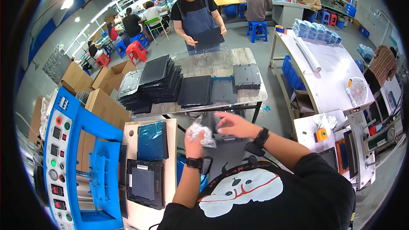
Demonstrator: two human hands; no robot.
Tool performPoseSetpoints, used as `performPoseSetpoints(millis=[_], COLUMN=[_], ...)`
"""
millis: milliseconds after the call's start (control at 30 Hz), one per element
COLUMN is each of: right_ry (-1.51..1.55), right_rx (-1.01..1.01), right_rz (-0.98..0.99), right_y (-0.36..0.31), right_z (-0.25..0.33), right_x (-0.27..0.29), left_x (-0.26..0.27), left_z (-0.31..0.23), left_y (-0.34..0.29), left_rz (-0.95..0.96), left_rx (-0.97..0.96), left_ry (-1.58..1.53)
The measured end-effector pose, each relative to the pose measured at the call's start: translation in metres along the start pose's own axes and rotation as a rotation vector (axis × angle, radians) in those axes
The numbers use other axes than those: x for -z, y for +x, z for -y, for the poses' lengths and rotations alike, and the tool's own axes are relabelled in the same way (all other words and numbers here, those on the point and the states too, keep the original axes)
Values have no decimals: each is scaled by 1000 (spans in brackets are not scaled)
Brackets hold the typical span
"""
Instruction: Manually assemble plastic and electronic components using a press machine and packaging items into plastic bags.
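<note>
My left hand (pixel 194 145) is closed on a crumpled clear plastic film (pixel 206 135), which bunches up over the fingers. Just right of it, my right hand (pixel 233 126) reaches inward with its fingers spread and nothing in them. Left of my left forearm, a black framed panel (pixel 145 184) lies flat on a pale wooden board (pixel 170 134). Behind that panel on the same board rests a stack topped with shiny blue film (pixel 152 140).
A blue press (pixel 100 174) with a control panel stands at left. Ahead, a table (pixel 245 55) bears stacks of black panels (pixel 159 74); behind it a person holds a black sheet (pixel 208 38). A white bench (pixel 330 89) with a small fan (pixel 357 90) is at right.
</note>
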State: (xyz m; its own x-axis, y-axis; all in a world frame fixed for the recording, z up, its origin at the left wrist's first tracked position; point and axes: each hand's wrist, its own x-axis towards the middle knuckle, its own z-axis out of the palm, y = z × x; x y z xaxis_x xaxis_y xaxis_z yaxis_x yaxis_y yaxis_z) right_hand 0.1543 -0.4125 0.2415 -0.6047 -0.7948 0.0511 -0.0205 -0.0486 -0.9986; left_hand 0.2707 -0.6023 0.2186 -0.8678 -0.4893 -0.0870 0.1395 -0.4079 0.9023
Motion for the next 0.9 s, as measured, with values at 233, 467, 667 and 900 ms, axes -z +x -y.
performPoseSetpoints(millis=[233, 467, 667, 900], right_ry=[898, 1138, 1143, 1016], right_rx=[-82, -150, -255, -365], right_rz=[-494, -780, -722, -467], right_y=[-10, -41, -40, -27], right_z=[-25, -73, -109, -104], right_x=[120, 174, 169, 148], left_x=[78, 21, 52, -1], left_z=[57, 52, 108, 69], left_y=[36, 3, 15, 43], left_rz=[-59, -101, -14, -136], left_rx=[259, 375, 390, 376], left_ry=[-460, -583, -308, -532])
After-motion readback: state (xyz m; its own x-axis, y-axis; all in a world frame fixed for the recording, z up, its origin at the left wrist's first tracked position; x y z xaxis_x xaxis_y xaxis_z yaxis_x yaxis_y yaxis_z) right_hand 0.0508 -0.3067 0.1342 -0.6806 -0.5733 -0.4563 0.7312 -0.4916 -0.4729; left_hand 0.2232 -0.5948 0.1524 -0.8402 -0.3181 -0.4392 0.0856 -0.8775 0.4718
